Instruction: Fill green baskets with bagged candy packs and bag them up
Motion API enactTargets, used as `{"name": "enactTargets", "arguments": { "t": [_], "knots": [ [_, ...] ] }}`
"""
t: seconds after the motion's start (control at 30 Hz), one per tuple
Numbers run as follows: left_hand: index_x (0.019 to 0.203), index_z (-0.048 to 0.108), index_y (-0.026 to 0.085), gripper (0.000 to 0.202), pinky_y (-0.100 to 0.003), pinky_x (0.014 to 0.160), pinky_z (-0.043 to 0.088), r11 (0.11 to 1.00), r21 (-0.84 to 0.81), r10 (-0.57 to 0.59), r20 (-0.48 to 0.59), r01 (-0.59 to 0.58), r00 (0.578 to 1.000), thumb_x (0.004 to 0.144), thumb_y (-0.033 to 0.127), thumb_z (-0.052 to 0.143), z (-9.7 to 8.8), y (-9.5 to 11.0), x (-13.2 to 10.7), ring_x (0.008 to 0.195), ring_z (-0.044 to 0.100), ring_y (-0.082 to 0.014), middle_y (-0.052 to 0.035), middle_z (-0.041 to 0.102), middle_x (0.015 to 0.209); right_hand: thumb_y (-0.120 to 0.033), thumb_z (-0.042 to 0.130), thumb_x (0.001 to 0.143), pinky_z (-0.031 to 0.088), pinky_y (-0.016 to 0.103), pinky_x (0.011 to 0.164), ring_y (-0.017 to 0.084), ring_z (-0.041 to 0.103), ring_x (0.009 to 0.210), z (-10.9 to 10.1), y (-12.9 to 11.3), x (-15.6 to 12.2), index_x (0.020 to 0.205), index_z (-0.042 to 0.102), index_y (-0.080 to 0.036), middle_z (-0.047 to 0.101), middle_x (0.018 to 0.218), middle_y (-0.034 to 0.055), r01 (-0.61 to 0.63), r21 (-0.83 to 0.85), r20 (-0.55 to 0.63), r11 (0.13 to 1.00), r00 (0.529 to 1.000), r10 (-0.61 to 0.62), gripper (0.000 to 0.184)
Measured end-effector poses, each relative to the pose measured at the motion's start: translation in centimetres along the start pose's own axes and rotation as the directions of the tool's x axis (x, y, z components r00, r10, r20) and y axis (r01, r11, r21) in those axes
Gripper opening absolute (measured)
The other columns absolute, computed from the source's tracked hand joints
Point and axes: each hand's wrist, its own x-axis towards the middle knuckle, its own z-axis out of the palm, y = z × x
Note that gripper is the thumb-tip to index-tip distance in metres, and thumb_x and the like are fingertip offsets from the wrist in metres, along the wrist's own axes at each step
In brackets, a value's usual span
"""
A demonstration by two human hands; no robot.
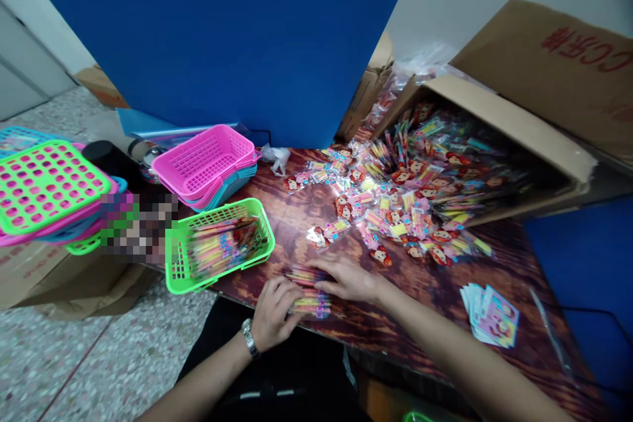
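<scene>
Both hands rest on a small bundle of colourful pen packets (pixel 310 303) at the near edge of the wooden table (pixel 425 290). My left hand (pixel 273 315), with a wristwatch, curls its fingers around the bundle's left end. My right hand (pixel 346 277) lies over the bundle's top, fingers together and pressed on the packets. To the left, a green basket (pixel 180 270) holds several of the same packets. A large heap of cartoon-headed packets (pixel 395 204) spills from a tipped cardboard box (pixel 519 125) beyond my right hand.
A stack of pink and blue baskets (pixel 210 161) stands behind the green one. More stacked baskets (pixel 47 188) sit at far left on a cardboard box. A pile of printed cards (pixel 490 315) lies at right. A blue panel (pixel 257 39) stands behind the table.
</scene>
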Motion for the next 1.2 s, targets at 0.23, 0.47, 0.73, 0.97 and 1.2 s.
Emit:
{"name": "enactTargets", "arguments": {
  "t": [0.23, 0.47, 0.73, 0.97, 1.2],
  "knots": [
    [0.101, 0.059, 0.021, 0.022, -0.063, 0.101, 0.018, 0.99, 0.138, -0.035, -0.05, 0.042, 0.998, 0.08, 0.02, 0.06, -0.1, 0.6, -0.5, 0.113, 0.045, -0.0303, -0.0055, 0.067, 0.095, -0.04, 0.05, 0.088, 0.041, 0.033, 0.093, 0.021, 0.054, 0.106, 0.1, -0.1, -0.9, 0.122, 0.053, -0.019, 0.059, 0.114, 0.0108, 0.029, 0.064, -0.039, 0.998, 0.999, -0.026, 0.04],
    [0.101, 0.058, 0.018, 0.02, -0.065, 0.102, 0.021, 0.998, 0.057, -0.027, -0.064, 0.031, 0.998, 0.081, 0.018, 0.058, -0.4, 0.9, 0.1, 0.123, 0.04, -0.0326, -0.0071, 0.065, 0.091, -0.041, 0.046, 0.09, 0.041, 0.034, 0.094, 0.02, 0.054, 0.109, 0.5, 0.5, -1.1, 0.123, 0.052, -0.02, 0.061, 0.116, 0.0097, -0.034, 0.097, -0.077, 0.995, 0.996, 0.041, 0.04],
    [0.104, 0.052, 0.017, 0.021, -0.058, 0.102, 0.035, 0.996, -0.075, 0.038, -0.044, -0.041, 0.998, 0.084, 0.016, 0.057, -0.4, 0.8, 0.6, 0.083, 0.06, -0.0176, -0.0053, 0.063, 0.085, -0.04, 0.043, 0.091, 0.042, 0.032, 0.092, 0.019, 0.056, 0.106, 0.2, 0.6, -0.8, 0.121, 0.054, -0.018, 0.062, 0.115, 0.0096, -0.024, 0.149, -0.066, 0.989, 0.997, 0.034, 0.039],
    [0.104, 0.054, 0.015, 0.021, -0.056, 0.101, 0.037, 0.995, -0.085, 0.041, -0.059, -0.046, 0.997, 0.083, 0.014, 0.057, -0.4, 0.8, 0.4, 0.087, 0.061, -0.019, -0.0058, 0.062, 0.086, -0.038, 0.04, 0.093, 0.041, 0.032, 0.093, 0.018, 0.056, 0.107, 0.5, 0.5, -1.4, 0.123, 0.052, -0.018, 0.061, 0.117, 0.0093, -0.003, 0.134, -0.076, 0.991, 0.997, 0.013, 0.038],
    [0.104, 0.059, 0.017, 0.026, -0.055, 0.098, 0.038, 0.999, 0.02, -0.023, -0.094, 0.025, 0.995, 0.079, 0.023, 0.063, -0.2, 0.4, 0.8, 0.125, 0.036, -0.0353, -0.0145, 0.046, 0.122, -0.036, 0.04, 0.093, 0.045, 0.029, 0.085, 0.017, 0.058, 0.094, 2.0, 0.8, -0.7, 0.112, 0.058, -0.017, 0.064, 0.102, 0.0092, 0.021, 0.034, -0.207, 0.999, 0.978, -0.013, 0.033]
  ]
}}
